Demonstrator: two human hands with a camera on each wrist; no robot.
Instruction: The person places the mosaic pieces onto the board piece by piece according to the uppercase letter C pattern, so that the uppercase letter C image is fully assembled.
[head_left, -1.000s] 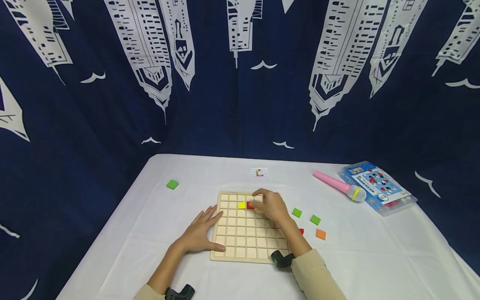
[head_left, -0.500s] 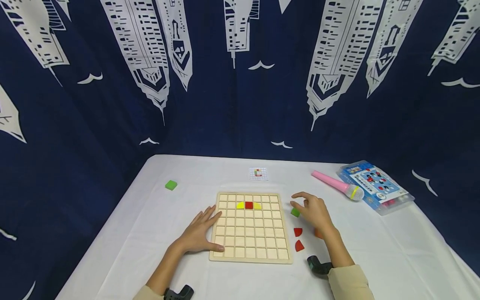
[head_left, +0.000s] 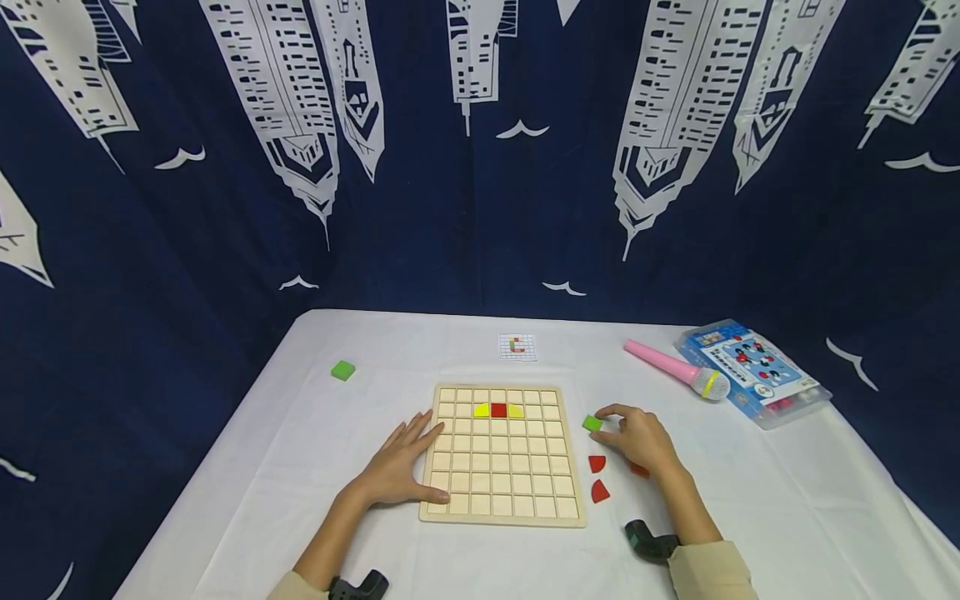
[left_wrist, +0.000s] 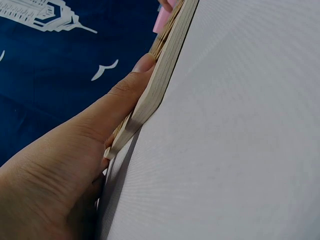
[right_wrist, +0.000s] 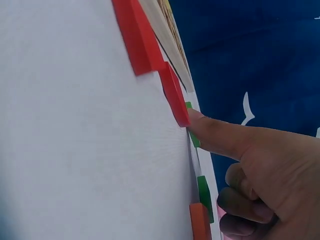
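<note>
My left hand [head_left: 401, 467] lies spread at the left edge of a wooden grid board [head_left: 480, 483], thumb on its near corner. In the left wrist view that thumb [left_wrist: 122, 97] rests along the board's rim. Near the board's far side, a red square tile [head_left: 498, 410] sits between two yellow pieces [head_left: 481, 412]. To the right of the board, my right hand [head_left: 639, 440] pinches a green square tile [head_left: 592, 423] by its edges between thumb and forefinger. Two red quarter-round pieces [head_left: 597, 464] lie nearer me. The right wrist view shows another green tile [right_wrist: 205, 197] beneath my curled fingers.
An orange tile [head_left: 639, 470] is partly hidden by my right wrist. A lone green tile [head_left: 342, 370] lies at the far left. Toward the back are a small pattern card [head_left: 517, 347], a pink toy microphone [head_left: 671, 364] and a clear plastic case [head_left: 757, 371] with a blue cover.
My right hand has left the board, where a second yellow piece now shows beside the red tile. It has moved right and down onto the green tile. My left hand stays put.
</note>
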